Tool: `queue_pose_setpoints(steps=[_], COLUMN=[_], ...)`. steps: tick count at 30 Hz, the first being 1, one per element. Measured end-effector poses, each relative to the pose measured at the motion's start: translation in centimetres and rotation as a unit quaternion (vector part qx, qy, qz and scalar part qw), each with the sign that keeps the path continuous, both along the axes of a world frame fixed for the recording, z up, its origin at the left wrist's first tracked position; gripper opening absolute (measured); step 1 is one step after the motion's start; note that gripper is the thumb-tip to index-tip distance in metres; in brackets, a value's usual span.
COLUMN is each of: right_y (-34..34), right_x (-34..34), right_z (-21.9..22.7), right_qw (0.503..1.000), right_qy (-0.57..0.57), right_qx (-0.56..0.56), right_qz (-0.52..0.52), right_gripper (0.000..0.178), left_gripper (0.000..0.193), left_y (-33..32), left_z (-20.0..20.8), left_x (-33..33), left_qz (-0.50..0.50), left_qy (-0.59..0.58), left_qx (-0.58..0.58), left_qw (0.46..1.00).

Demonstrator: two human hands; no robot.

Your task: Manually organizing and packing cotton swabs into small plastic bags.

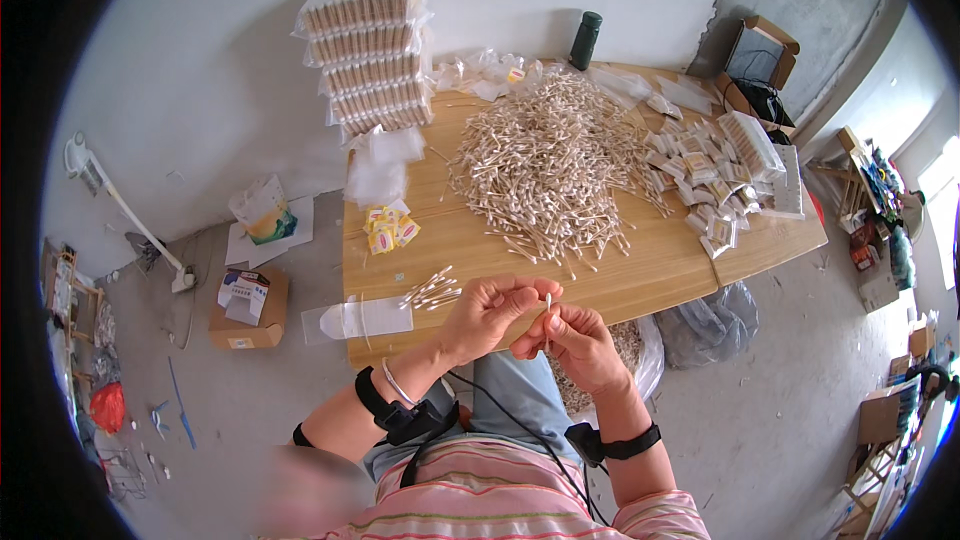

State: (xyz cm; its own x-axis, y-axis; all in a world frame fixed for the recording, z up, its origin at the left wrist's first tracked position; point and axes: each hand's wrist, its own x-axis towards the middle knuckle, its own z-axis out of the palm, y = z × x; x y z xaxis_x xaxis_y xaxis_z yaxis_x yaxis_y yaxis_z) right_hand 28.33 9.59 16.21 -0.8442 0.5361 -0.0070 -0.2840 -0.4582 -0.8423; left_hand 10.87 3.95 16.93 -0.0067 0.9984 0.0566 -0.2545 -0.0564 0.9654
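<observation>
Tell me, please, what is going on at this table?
A person pinches one cotton swab in the right hand, with the left hand close to its upper tip. A large heap of loose swabs lies on the table beyond the hands. A small bunch of swabs lies near the left hand; small packs lie right of the heap.

Right-hand fingers point(572, 333) hide part of the swab point(548, 303), and the tabletop point(650, 275) (above it) part of a grey bag point(710, 328)

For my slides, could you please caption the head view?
Right hand gripping cotton swab, left hand by its tip, before wooden table heaped with swabs.
</observation>
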Motion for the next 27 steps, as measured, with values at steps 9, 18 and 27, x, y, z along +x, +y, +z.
queue_pose_setpoints(steps=[9, 18, 27], right_y=[-0.3, 0.3, 1.0], right_x=[-0.6, -1.4, -1.7], right_z=[0.0, 0.4, -0.1], right_qw=[0.999, 0.988, 0.974], right_qy=[-0.013, 0.035, 0.065], right_qx=[0.035, -0.096, -0.138], right_qz=[-0.013, -0.119, -0.166], right_gripper=[0.03, 0.012, 0.007], left_gripper=[0.031, 0.03, 0.022], left_y=[-0.1, 0.1, -1.7], left_z=[0.8, -0.1, -1.9], left_x=[-0.1, 0.2, -0.5], left_qz=[-0.03, 0.047, 0.019], left_qy=[-0.031, -0.06, 0.064], left_qx=[-0.027, -0.025, -0.037], left_qw=[0.999, 0.997, 0.997])
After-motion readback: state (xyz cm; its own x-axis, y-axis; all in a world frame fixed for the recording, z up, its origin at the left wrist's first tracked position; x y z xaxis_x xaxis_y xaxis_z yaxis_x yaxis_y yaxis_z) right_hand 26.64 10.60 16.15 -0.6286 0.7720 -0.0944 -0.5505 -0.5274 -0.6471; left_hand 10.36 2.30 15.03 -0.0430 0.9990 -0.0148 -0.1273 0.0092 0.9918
